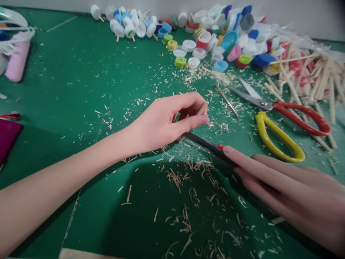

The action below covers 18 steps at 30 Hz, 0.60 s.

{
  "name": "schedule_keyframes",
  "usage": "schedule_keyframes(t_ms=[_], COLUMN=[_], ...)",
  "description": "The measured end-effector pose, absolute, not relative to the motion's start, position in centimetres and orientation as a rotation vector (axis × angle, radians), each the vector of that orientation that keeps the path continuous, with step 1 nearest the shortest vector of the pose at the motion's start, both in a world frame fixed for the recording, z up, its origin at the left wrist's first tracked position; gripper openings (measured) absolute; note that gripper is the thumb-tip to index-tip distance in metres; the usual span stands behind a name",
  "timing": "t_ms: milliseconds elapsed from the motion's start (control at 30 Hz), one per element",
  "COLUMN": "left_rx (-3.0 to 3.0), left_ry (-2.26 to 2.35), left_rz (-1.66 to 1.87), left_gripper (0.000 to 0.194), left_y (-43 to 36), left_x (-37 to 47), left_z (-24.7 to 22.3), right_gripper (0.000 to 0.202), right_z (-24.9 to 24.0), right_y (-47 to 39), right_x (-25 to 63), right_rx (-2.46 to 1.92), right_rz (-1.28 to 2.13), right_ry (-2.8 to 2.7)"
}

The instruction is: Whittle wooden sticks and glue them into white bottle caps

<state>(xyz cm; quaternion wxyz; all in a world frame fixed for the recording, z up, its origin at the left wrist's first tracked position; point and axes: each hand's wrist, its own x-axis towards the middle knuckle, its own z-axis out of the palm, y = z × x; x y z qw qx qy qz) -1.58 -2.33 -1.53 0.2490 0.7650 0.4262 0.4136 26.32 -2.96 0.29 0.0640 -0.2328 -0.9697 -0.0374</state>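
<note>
Near the middle, my left hand (pixel 172 120) is closed around a short pale wooden stick (pixel 202 108), whose end shows between thumb and fingers. My right hand (pixel 283 190), at the lower right, grips a dark craft knife (pixel 207 144) with a red part near my fingertip. The knife points up and left, and its tip end is beneath my left hand beside the stick. Exactly where the blade touches is hidden. Thin wood shavings (pixel 188 219) lie scattered below and around both hands.
Open scissors (pixel 265 105) with red and yellow handles lie right of centre, beside a thin metal rod (pixel 228 101). Behind are colourful bottle caps (pixel 199 53), caps on sticks (pixel 129 27) and piled wooden sticks (pixel 320 79). A pink cylinder (pixel 18 57) rests on the green surface (pixel 61 86) at left.
</note>
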Motion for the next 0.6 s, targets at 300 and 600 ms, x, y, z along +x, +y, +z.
schedule_keyframes(t_ms=[300,600], left_rx=[2.093,2.107], left_ry=[1.181,1.176], left_rz=[1.108,1.116], left_gripper=[0.02,0.025], left_y=[-2.43,-2.44], left_x=[-1.53,-1.57], left_z=[-1.25,-1.37], right_gripper=[0.055,0.052], right_z=[-0.26,-0.18], right_y=[-3.15,-3.4], right_x=[27.02,26.95], right_rx=[-0.687,-0.754], right_rz=[-0.021,0.001], right_ry=[-2.957,-2.951])
